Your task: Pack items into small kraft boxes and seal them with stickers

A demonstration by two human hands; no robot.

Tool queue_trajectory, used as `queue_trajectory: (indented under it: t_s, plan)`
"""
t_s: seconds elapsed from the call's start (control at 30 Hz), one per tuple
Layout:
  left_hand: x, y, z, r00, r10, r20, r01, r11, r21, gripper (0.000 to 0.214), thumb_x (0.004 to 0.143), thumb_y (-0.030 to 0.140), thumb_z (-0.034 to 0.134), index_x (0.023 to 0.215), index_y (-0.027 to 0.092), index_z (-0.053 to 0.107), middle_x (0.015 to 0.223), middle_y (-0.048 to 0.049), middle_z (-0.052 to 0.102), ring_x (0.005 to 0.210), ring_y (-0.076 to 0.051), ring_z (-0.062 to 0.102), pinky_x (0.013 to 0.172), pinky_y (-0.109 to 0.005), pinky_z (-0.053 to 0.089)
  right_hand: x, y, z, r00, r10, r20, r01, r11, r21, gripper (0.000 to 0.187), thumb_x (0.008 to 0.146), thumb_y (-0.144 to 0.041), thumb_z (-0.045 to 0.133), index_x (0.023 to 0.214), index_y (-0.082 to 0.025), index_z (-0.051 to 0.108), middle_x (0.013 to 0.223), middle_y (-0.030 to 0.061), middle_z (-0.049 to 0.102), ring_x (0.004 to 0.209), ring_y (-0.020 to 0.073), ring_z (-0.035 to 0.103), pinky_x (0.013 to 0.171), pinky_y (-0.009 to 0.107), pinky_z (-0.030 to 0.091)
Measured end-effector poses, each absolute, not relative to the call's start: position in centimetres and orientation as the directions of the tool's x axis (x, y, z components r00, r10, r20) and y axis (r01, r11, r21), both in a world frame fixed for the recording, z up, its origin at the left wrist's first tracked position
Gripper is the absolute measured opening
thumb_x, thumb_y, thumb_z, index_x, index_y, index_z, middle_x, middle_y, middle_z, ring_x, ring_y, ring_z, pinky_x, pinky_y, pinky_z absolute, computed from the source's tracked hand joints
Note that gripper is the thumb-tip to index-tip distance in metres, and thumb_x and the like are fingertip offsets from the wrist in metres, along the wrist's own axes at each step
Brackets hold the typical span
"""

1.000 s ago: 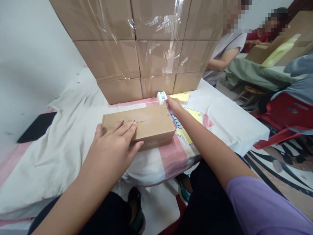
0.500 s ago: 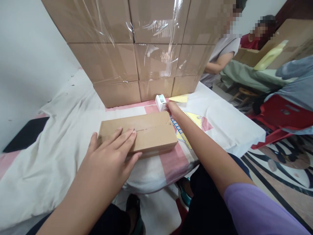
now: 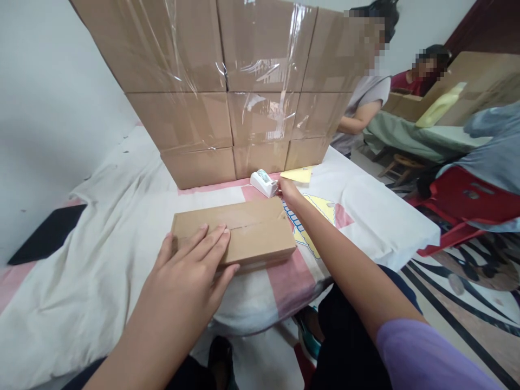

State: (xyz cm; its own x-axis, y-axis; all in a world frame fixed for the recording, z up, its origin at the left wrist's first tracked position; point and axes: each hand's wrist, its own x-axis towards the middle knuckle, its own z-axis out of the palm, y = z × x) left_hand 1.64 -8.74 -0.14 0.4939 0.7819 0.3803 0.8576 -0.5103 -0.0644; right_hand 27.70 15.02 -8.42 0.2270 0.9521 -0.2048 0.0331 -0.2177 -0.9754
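Observation:
A flat brown cardboard box [image 3: 247, 233] lies on the cloth-covered table [image 3: 101, 238] in front of me. My left hand [image 3: 190, 265] rests flat on its near left part, fingers stretched out. My right hand [image 3: 287, 189] reaches past the box's far right corner, fingers closed against the end of a small white tape dispenser [image 3: 263, 183] that lies tilted on the cloth. A yellow paper [image 3: 298, 174] lies just beyond that hand.
A wall of stacked cardboard cartons [image 3: 244, 81] wrapped in clear film stands behind the box. A black flat object [image 3: 44, 238] lies at the far left. Two other people [image 3: 361, 103] sit at the right near a green-covered table [image 3: 410, 135] and a red plastic chair [image 3: 467, 200].
The tape dispenser has tipped from standing to lying tilted beside my right hand. My left hand stays on the box. The camera view has shifted slightly.

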Motion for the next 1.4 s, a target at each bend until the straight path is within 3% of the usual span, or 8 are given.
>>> queue_trajectory:
  t_s: [0.4,0.7,0.9,1.13,1.4]
  plan:
    - [1.5,-8.7,-0.3,0.492,0.784,0.379,0.86,-0.504,-0.074,0.047,0.101,0.036,0.041,0.141,0.013,0.052,0.145,-0.0142,0.059,0.134,-0.04,0.056,0.104,-0.07,0.04,29.1,15.0,-7.9,0.194,0.953,-0.234,-0.03,-0.233,-0.972,0.007,0.075,-0.015,0.054,0.074,-0.02,0.049,0.067,-0.0016,0.053,0.056,0.0127,0.055,0.055,0.023,0.05]
    - [1.0,-8.6,-0.5,0.543,0.737,0.401,0.828,-0.549,-0.113,0.049,0.102,0.039,0.041,0.142,0.012,0.05,0.143,-0.0157,0.06,0.13,-0.042,0.058,0.1,-0.071,0.041,29.9,14.6,-8.0,0.139,0.966,-0.218,-0.089,-0.208,-0.974,0.012,0.085,-0.023,0.064,0.078,-0.018,0.055,0.07,0.0003,0.057,0.056,0.0124,0.059,0.057,0.025,0.054]
    - [0.5,-8.5,-1.0,0.535,0.746,0.396,0.833,-0.544,-0.099,0.052,0.102,0.04,0.04,0.148,0.016,0.044,0.144,-0.0147,0.059,0.13,-0.041,0.058,0.103,-0.07,0.039,30.1,14.2,-7.3,0.153,0.959,-0.239,-0.104,-0.225,-0.969,0.014,0.092,-0.028,0.059,0.083,-0.018,0.056,0.067,-0.0004,0.057,0.056,0.0144,0.063,0.059,0.029,0.058]
    - [-0.4,-8.2,-1.8,0.554,0.744,0.374,0.818,-0.569,-0.079,0.064,0.099,0.047,0.046,0.157,0.024,0.034,0.149,-0.0104,0.055,0.134,-0.041,0.054,0.108,-0.07,0.035,30.2,14.7,-7.0,0.189,0.95,-0.246,0.009,-0.253,-0.968,0.018,0.082,-0.023,0.073,0.077,-0.017,0.057,0.066,0.0039,0.065,0.052,0.0148,0.061,0.047,0.025,0.05]
    - [-0.7,-8.3,-1.4,0.583,0.729,0.359,0.801,-0.591,-0.101,0.062,0.1,0.047,0.043,0.156,0.023,0.034,0.151,-0.0081,0.053,0.136,-0.039,0.053,0.108,-0.066,0.033,30.2,15.6,-7.7,0.156,0.961,-0.229,0.002,-0.233,-0.973,0.027,0.073,-0.011,0.077,0.071,-0.019,0.051,0.054,-0.0008,0.057,0.053,0.0138,0.06,0.047,0.021,0.049]
